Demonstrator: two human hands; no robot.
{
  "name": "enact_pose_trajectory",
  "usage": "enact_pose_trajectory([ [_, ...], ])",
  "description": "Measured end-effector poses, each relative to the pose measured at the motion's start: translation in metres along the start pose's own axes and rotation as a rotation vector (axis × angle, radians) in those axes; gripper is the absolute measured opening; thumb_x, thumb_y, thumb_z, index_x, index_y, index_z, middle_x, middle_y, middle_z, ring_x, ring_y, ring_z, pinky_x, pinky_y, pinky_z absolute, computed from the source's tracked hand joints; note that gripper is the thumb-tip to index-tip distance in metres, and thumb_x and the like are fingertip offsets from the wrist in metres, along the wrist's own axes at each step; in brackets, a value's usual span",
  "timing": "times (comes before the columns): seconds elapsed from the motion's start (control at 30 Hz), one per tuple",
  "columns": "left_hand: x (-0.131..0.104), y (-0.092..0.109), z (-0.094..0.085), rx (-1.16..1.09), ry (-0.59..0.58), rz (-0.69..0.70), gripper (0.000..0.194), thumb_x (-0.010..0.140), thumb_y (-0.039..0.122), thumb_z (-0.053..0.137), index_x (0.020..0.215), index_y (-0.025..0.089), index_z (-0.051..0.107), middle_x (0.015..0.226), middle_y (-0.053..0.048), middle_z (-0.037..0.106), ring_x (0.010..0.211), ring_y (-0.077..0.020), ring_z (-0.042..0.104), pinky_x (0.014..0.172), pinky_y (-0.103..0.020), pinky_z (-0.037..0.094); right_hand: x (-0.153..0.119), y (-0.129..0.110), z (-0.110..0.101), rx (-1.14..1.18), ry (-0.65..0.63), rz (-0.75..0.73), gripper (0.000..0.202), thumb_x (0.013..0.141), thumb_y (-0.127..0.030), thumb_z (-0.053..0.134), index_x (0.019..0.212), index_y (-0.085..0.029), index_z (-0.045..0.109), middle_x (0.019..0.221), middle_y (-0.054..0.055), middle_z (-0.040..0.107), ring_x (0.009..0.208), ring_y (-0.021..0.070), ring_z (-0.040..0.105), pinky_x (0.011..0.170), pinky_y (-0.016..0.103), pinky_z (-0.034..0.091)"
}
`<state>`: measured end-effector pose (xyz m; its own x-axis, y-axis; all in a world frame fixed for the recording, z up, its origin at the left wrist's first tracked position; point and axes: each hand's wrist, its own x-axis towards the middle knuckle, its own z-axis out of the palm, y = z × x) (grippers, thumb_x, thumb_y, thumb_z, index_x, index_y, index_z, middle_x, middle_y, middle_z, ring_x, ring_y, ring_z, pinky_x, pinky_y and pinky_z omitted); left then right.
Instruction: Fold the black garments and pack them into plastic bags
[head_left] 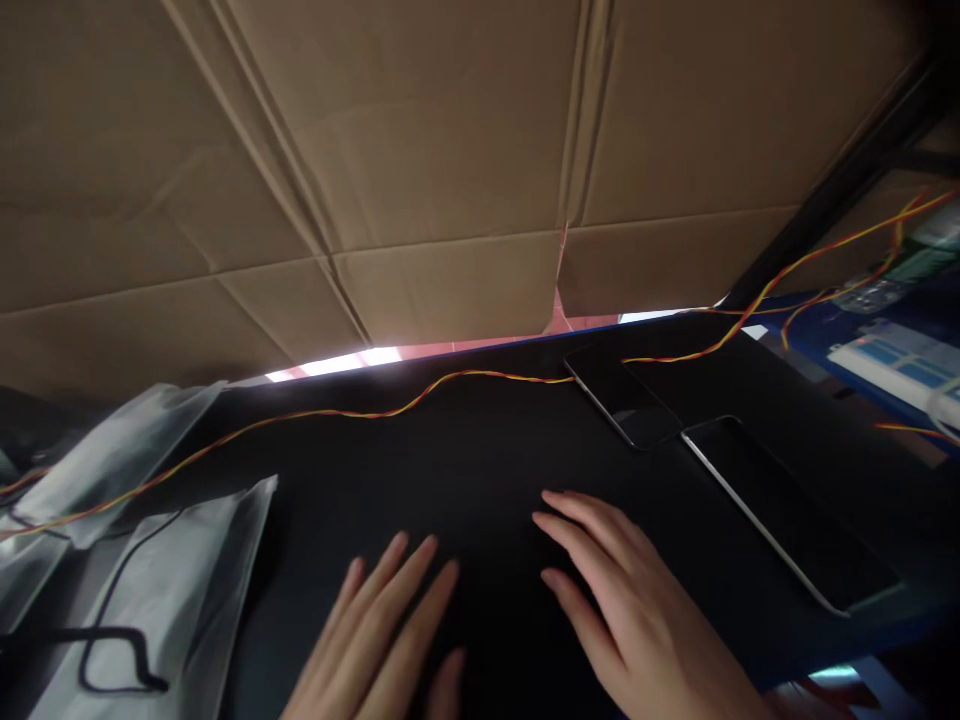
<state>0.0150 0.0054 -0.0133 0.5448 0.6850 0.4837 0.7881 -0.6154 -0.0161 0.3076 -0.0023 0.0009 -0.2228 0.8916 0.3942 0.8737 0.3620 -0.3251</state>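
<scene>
My left hand [382,640] is over the black shelf top [360,480] at the bottom middle, its fingers stretched out and nothing in them. To its right, my right hand [630,600] also has its fingers extended and holds nothing. Whether the palms touch the surface I cannot tell. Nearest my right hand lies a dark phone-like slab with a pale edge [787,510]. Another black phone-like slab [622,395] lies behind it, their corners close together. Left of my left hand is a translucent plastic bag [180,600] with a black cord [112,635] on it.
Cardboard sheets [450,170] stand along the back edge. A twisted red and yellow wire [367,414] crosses the surface and passes over or under the rear slab. More plastic bags [120,460] lie at the left. A clear bottle [892,275] and a white-blue box [907,365] are at the right.
</scene>
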Motion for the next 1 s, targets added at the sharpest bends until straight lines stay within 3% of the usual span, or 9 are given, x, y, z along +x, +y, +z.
enact_pose_trajectory([
  [0.07,0.029,0.025,0.011,0.115,-0.074,0.035,0.065,0.107,0.03,0.055,0.17,0.016,0.043,0.171,-0.014,0.053,0.154,-0.0413,0.057,0.108,-0.06,0.065,0.001,-0.004,0.008,-0.061,-0.043,-0.068,0.051,0.113,-0.03,0.052,0.164,-0.019,0.052,0.168,0.011,0.059,0.153,0.0346,0.059,0.111,0.054,0.065],
  [0.13,0.043,0.036,0.02,0.193,-0.091,0.025,0.066,0.108,0.03,0.049,0.17,0.01,0.04,0.172,-0.021,0.05,0.152,-0.0484,0.056,0.099,-0.066,0.067,0.0,-0.005,0.017,-0.112,-0.086,-0.111,0.064,0.112,-0.033,0.056,0.172,-0.016,0.041,0.176,0.01,0.046,0.162,0.0385,0.045,0.116,0.06,0.061],
  [0.23,0.042,0.034,0.03,0.214,-0.111,0.027,0.067,0.109,0.03,0.044,0.172,0.009,0.035,0.171,-0.022,0.051,0.156,-0.0478,0.052,0.104,-0.068,0.061,-0.002,-0.004,0.024,-0.146,-0.114,-0.12,0.071,0.111,-0.034,0.058,0.175,-0.016,0.034,0.18,0.008,0.037,0.167,0.039,0.034,0.119,0.062,0.058],
  [0.3,0.036,0.03,0.032,0.198,-0.132,0.031,0.067,0.11,0.031,0.044,0.173,0.01,0.035,0.173,-0.019,0.049,0.164,-0.044,0.041,0.117,-0.067,0.051,-0.003,-0.003,0.025,-0.16,-0.116,-0.12,0.071,0.11,-0.032,0.057,0.175,-0.016,0.034,0.181,0.007,0.034,0.168,0.0383,0.032,0.12,0.061,0.057],
  [0.4,0.033,0.029,0.03,0.166,-0.135,0.025,0.064,0.111,0.03,0.044,0.172,0.011,0.038,0.175,-0.015,0.048,0.173,-0.0371,0.023,0.136,-0.06,0.024,-0.004,-0.003,0.023,-0.171,-0.101,-0.118,0.07,0.11,-0.032,0.056,0.175,-0.016,0.035,0.181,0.007,0.035,0.168,0.0378,0.033,0.119,0.06,0.058],
  [0.47,0.035,0.031,0.029,0.145,-0.127,0.02,0.063,0.111,0.029,0.045,0.171,0.009,0.039,0.177,-0.016,0.045,0.174,-0.0345,0.016,0.139,-0.056,0.011,-0.005,-0.003,0.022,-0.166,-0.096,-0.115,0.07,0.11,-0.032,0.057,0.175,-0.016,0.035,0.18,0.007,0.035,0.168,0.0371,0.033,0.118,0.06,0.058],
  [0.53,0.038,0.032,0.029,0.131,-0.112,0.014,0.064,0.11,0.029,0.047,0.17,0.008,0.04,0.179,-0.016,0.041,0.175,-0.0337,0.014,0.14,-0.054,0.007,-0.006,-0.003,0.022,-0.156,-0.098,-0.111,0.071,0.11,-0.031,0.057,0.175,-0.017,0.034,0.181,0.006,0.035,0.168,0.0368,0.032,0.119,0.06,0.058],
  [0.8,0.039,0.034,0.029,0.118,-0.099,-0.007,0.063,0.111,0.03,0.047,0.171,0.01,0.039,0.18,-0.015,0.04,0.174,-0.0321,0.019,0.14,-0.052,0.011,-0.006,-0.002,0.025,-0.118,-0.114,-0.09,0.072,0.11,-0.03,0.057,0.177,-0.022,0.03,0.181,0.004,0.035,0.169,0.0347,0.03,0.125,0.06,0.053],
  [1.0,0.038,0.035,0.027,0.108,-0.146,-0.066,0.067,0.113,0.036,0.047,0.175,0.017,0.03,0.18,-0.016,0.04,0.168,-0.0378,0.034,0.127,-0.063,0.041,-0.005,-0.004,0.021,-0.127,-0.134,-0.084,0.065,0.114,-0.037,0.053,0.175,-0.02,0.035,0.182,0.004,0.033,0.17,0.0355,0.028,0.124,0.063,0.053],
])
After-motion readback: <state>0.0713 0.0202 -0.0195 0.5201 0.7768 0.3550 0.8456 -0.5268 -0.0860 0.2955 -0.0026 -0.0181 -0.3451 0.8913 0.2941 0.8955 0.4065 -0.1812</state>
